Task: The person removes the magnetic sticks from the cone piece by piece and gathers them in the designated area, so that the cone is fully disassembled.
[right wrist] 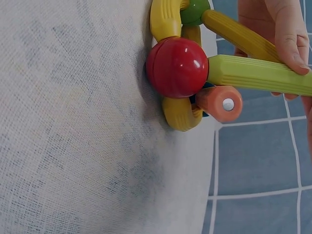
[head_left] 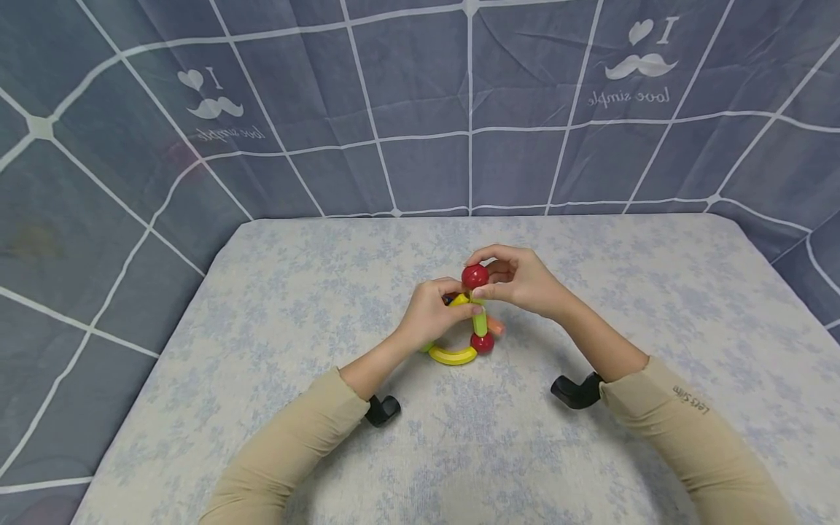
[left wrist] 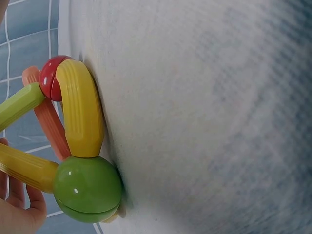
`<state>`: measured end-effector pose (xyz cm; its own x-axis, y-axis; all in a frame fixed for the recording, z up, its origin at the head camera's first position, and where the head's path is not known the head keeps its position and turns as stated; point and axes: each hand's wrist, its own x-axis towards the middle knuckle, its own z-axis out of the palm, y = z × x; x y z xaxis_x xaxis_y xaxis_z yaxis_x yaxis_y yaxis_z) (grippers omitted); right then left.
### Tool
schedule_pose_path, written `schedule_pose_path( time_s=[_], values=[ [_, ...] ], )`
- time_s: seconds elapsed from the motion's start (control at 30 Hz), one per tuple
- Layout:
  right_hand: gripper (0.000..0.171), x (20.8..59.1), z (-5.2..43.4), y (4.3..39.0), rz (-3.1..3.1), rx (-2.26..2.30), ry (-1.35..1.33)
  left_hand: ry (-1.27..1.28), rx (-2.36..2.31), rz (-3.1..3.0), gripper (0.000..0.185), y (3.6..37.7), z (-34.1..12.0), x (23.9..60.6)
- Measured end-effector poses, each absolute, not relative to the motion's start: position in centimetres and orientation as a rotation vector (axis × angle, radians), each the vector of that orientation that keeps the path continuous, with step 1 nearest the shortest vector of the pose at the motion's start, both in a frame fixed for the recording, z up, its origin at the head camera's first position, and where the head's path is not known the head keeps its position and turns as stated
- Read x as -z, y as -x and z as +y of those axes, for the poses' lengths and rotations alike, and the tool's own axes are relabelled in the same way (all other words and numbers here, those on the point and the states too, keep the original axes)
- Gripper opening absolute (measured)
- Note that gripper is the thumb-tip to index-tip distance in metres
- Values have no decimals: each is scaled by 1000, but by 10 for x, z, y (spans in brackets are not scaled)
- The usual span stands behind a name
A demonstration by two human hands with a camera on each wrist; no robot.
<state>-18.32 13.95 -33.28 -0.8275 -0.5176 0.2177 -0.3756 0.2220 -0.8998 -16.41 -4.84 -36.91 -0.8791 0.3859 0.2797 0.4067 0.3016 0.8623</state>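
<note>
Both hands are on a construction of coloured magnetic rods and balls standing on the table. My left hand (head_left: 433, 310) grips the upright lime-green rod (right wrist: 258, 74), its thumb across the rod near the top. With its thumb and fingers, my right hand (head_left: 525, 283) holds a red ball (head_left: 475, 276) at the upper end. A second red ball (right wrist: 178, 67) sits at the rod's foot on the cloth. A yellow curved piece (left wrist: 82, 107) links that lower ball to a green ball (left wrist: 87, 187). A slanting yellow rod (right wrist: 241, 34) rises from the green ball. An orange rod (right wrist: 222, 103) lies behind.
A pale blue-patterned cloth (head_left: 459, 452) covers the table. Blue checked fabric (head_left: 426, 95) hangs behind and at the sides. Black wrist-worn devices (head_left: 577, 391) sit under the beige sleeves (head_left: 295, 437).
</note>
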Motion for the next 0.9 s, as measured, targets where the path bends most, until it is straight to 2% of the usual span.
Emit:
schedule_pose_path(
  time_s=[0.17, 0.3, 0.37, 0.47, 0.9],
  values=[
    [34, 330, 141, 185, 2210, 1947, 874, 755, 1641, -2547, 18, 163, -49, 369],
    [38, 309, 148, 193, 2055, 2337, 946, 732, 1614, -2581, 22, 162, -49, 367],
    [40, 300, 154, 197, 2097, 2387, 957, 728, 1606, -2592, 23, 162, -49, 366],
    [37, 300, 163, 203, 2237, 2297, 878, 722, 1591, -2602, 24, 163, -50, 366],
    [42, 347, 204, 231, 2647, 1884, 320, 709, 1669, -2657, 27, 165, -50, 366]
  ],
)
